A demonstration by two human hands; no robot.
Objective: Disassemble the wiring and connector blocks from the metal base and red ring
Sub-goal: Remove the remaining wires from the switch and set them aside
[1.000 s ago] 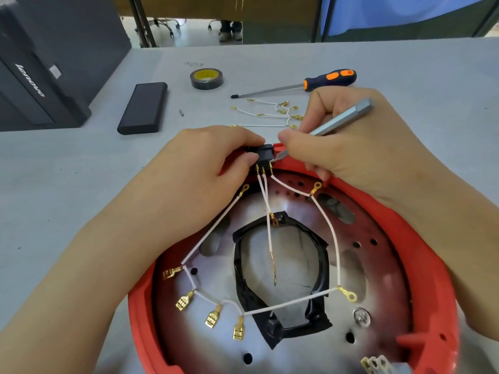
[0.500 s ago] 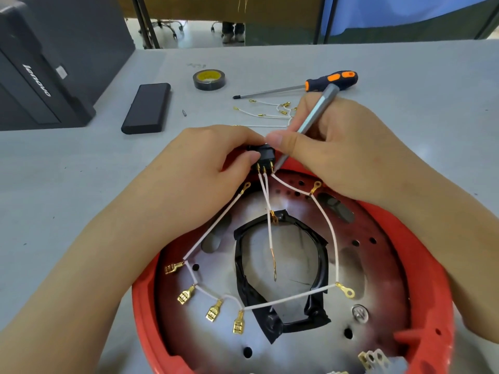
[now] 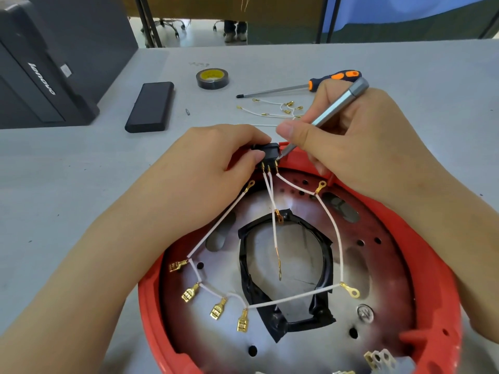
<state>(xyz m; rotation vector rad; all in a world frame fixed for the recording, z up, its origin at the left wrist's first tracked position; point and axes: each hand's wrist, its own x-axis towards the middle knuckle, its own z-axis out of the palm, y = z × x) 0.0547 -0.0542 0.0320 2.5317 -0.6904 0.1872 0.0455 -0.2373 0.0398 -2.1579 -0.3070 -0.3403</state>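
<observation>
While the left hand (image 3: 216,168) pinches the black connector block (image 3: 267,152) at the red ring's (image 3: 421,252) far edge, the right hand (image 3: 351,147) grips a grey tool (image 3: 332,112), tip touching the block. White wiring (image 3: 334,233) trails over the metal base (image 3: 297,352).

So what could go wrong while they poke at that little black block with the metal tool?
The tool tip sits wedged beside the black block, right next to the left hand that pinches it; a slip could jab a fingertip. Levering hard might crack the red ring there. The white wires remain joined to the block's pins, so a sudden release could tug or bend them.
</observation>
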